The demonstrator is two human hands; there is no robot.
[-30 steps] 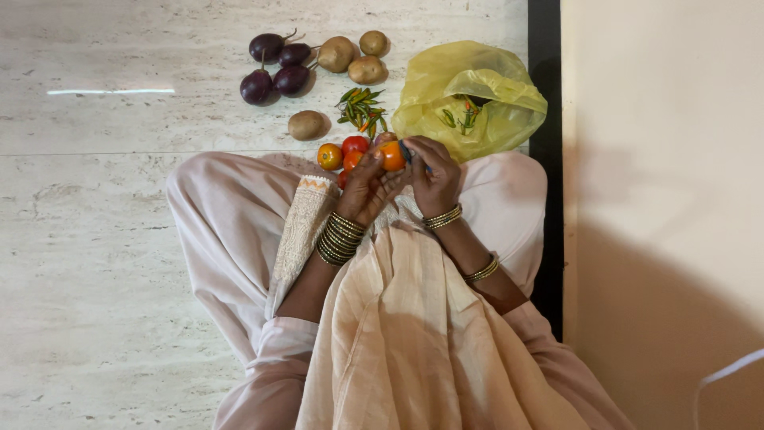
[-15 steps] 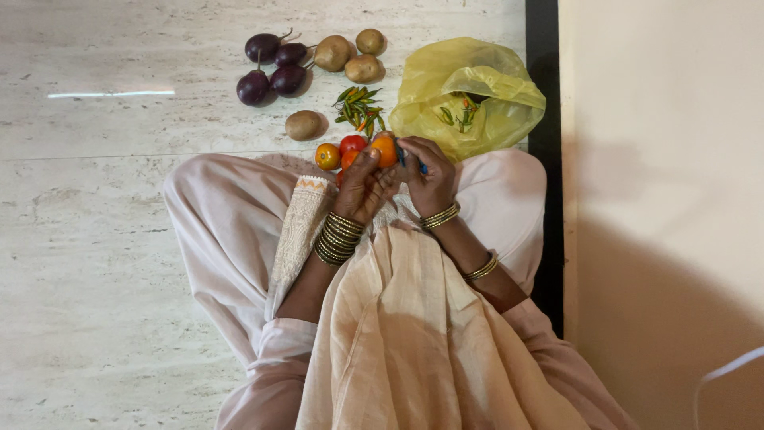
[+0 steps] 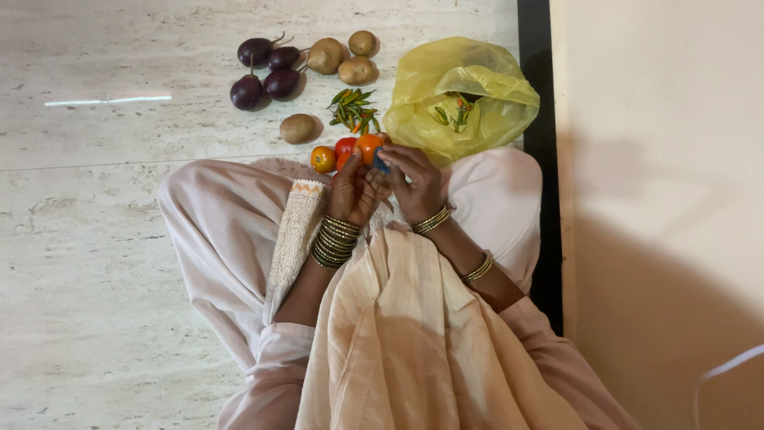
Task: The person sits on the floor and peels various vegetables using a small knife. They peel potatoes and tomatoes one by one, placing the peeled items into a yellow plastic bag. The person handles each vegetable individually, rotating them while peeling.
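I sit cross-legged on a pale stone floor with both hands raised together over my lap. My left hand (image 3: 351,191), with several bangles at the wrist, holds an orange tomato (image 3: 368,147) at its fingertips. My right hand (image 3: 415,181) curls around a small blue object (image 3: 380,165) pressed against that tomato; what the blue thing is cannot be made out. A red tomato (image 3: 344,146) and a smaller orange tomato (image 3: 322,159) lie on the floor just beyond my left hand.
A pile of green chillies (image 3: 352,111) lies ahead, with a yellow plastic bag (image 3: 469,91) holding more chillies to the right. Farther out are several potatoes (image 3: 326,56) and several dark aubergines (image 3: 255,52). A black strip (image 3: 532,87) and a cream wall (image 3: 660,159) bound the right side.
Both hands stay together on the orange tomato, which has shifted slightly to the left. The vegetables on the floor have not moved.
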